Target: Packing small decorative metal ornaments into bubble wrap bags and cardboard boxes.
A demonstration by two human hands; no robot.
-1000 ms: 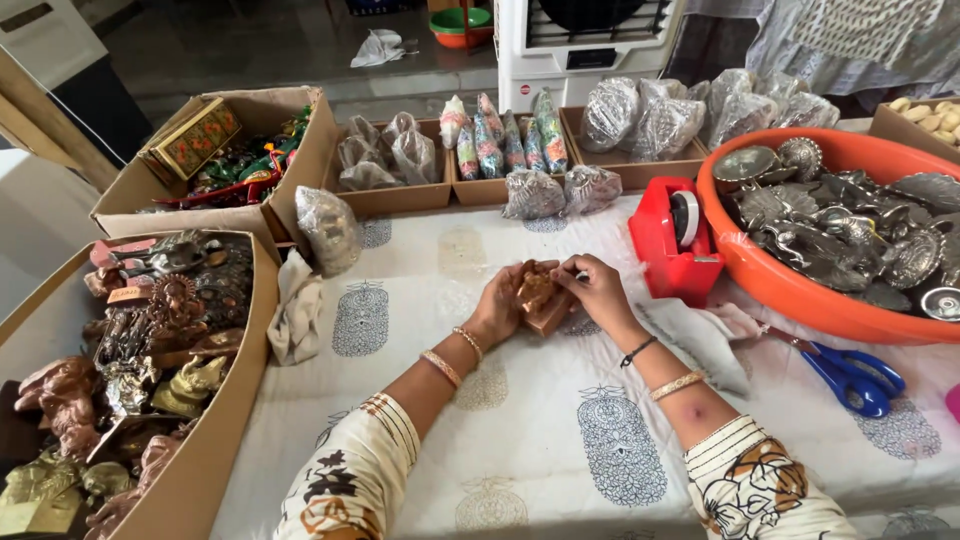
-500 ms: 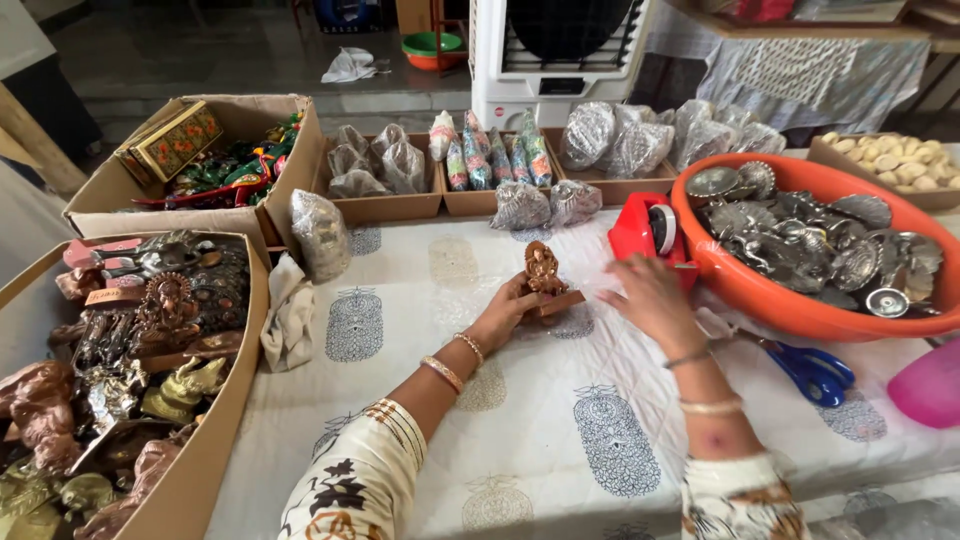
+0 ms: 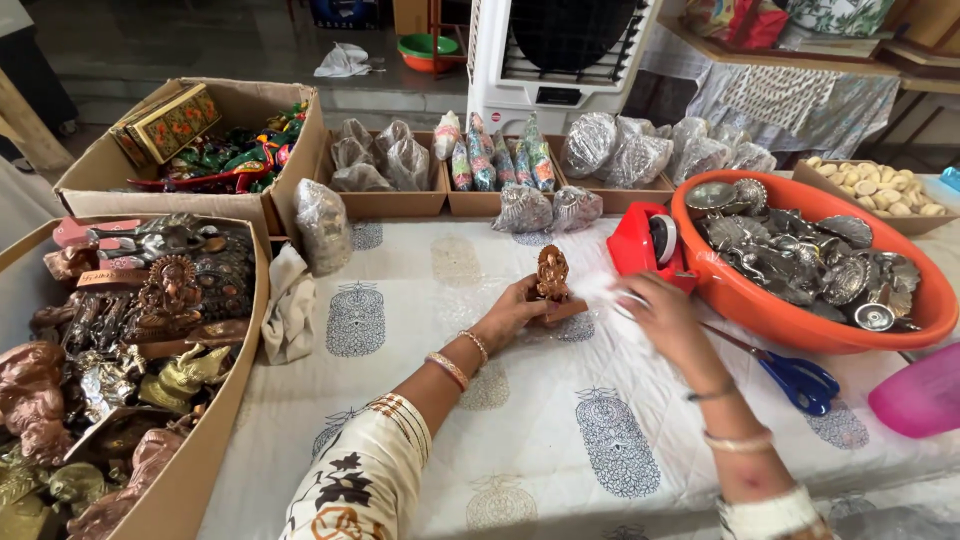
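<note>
The copper figurine (image 3: 552, 280) stood upright on the worktop (image 3: 420, 400), your left hand (image 3: 515, 315) gripping its base with closed fingers. Your right hand (image 3: 660, 315), blurred, held something white just beside the red tape dispenser (image 3: 640, 245); blue scissors (image 3: 795, 378) lay near.

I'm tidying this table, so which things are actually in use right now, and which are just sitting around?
In use:
left hand holding the small copper figurine upright
right hand at a piece of clear wrap

Lying about:
red tape dispenser
blue scissors
orange basin of metal pieces
cardboard box of statues
</note>
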